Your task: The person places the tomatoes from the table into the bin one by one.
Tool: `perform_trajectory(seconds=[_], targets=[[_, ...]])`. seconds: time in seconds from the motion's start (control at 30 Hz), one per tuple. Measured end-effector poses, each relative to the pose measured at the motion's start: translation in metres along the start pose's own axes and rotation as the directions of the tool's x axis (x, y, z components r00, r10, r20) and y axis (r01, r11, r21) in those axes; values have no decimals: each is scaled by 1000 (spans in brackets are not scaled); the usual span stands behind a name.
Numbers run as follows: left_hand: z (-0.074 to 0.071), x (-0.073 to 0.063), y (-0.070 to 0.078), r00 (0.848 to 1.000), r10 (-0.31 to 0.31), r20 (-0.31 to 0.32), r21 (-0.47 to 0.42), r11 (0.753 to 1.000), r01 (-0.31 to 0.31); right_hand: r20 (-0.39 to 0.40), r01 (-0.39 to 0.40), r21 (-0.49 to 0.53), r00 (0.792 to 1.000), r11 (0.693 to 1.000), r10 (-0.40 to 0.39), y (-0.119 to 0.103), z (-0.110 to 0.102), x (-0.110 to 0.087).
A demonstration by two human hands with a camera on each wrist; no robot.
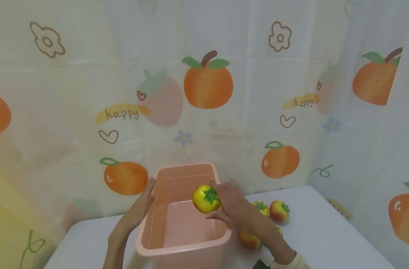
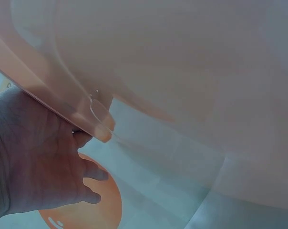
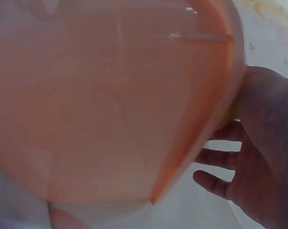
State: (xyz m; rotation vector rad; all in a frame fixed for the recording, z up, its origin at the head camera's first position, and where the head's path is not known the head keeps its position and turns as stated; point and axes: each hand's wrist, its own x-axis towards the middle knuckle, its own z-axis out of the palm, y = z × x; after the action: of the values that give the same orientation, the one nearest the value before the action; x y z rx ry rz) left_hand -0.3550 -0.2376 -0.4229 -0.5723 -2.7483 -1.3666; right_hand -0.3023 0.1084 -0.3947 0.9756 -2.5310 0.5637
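Note:
My right hand point(image 1: 234, 206) pinches a yellow tomato point(image 1: 200, 200) with a green leafy top between thumb and forefinger, over the right side of a pink plastic bin point(image 1: 182, 251). In the right wrist view only a sliver of the tomato point(image 3: 231, 113) shows behind the bin wall, and the other fingers are spread. Against the bin's left long side rests my left hand point(image 1: 137, 212), its fingers extended along the outside of the rim. The left wrist view shows that hand's fingers point(image 2: 94, 171) apart, holding nothing. The bin's visible floor is bare pink plastic.
Several more red-and-yellow tomatoes, one of them a reddish tomato point(image 1: 279, 212), lie on the white table point(image 1: 312, 231) right of the bin, partly behind my right forearm. A fruit-printed curtain point(image 1: 204, 142) hangs close behind the bin and along the right side.

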Motion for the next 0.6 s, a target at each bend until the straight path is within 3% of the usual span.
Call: perform_trajectory(seconds=[0.17, 0.37, 0.6], targets=[[1, 0, 1, 1000, -13, 3, -8, 1000, 13, 63, -68, 67, 996, 995, 64, -1, -8, -3], [1, 1, 0, 1000, 5, 0, -17, 1000, -5, 10, -200, 61, 980, 978, 199, 8, -43, -17], [0, 0, 0, 1000, 20, -1, -3, 1000, -20, -10, -218, 15, 976, 976, 219, 25, -72, -36]])
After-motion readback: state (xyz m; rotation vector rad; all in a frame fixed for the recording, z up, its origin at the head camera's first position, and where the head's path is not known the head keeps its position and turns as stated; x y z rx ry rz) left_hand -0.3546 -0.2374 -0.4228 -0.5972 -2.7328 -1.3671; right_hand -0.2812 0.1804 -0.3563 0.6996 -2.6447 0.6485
